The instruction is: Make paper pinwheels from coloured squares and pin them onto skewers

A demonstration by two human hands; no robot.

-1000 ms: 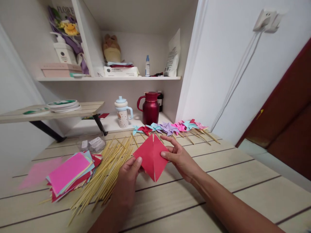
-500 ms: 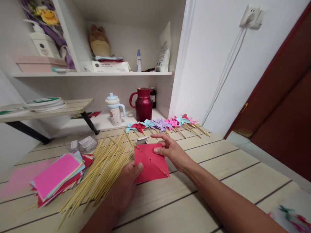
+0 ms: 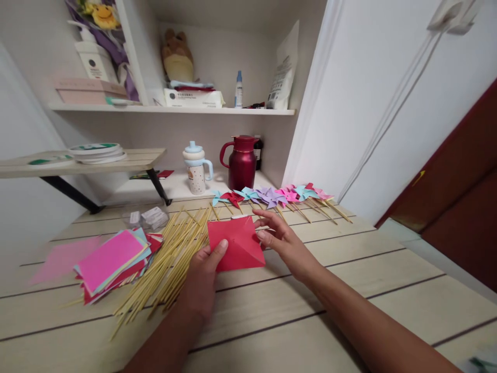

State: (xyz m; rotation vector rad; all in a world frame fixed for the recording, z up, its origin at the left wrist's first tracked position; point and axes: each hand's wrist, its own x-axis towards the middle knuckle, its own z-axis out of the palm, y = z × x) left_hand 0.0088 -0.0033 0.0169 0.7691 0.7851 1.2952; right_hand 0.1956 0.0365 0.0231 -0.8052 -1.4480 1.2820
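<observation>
The wooden table (image 3: 349, 269) carries everything. A heap of bamboo sticks (image 3: 171, 259) lies near its left side, a stack of coloured paper (image 3: 112, 259) beyond them, finished pinwheels (image 3: 272, 196) along the far edge. Near the middle lies the red paper square (image 3: 235, 243). The left hand (image 3: 204, 274) pinches its near-left edge under the thumb; the right hand (image 3: 281, 243), fingers loosely spread, touches its right corner. Judging by the creases, folding goes best with corners matched before pressing flat.
</observation>
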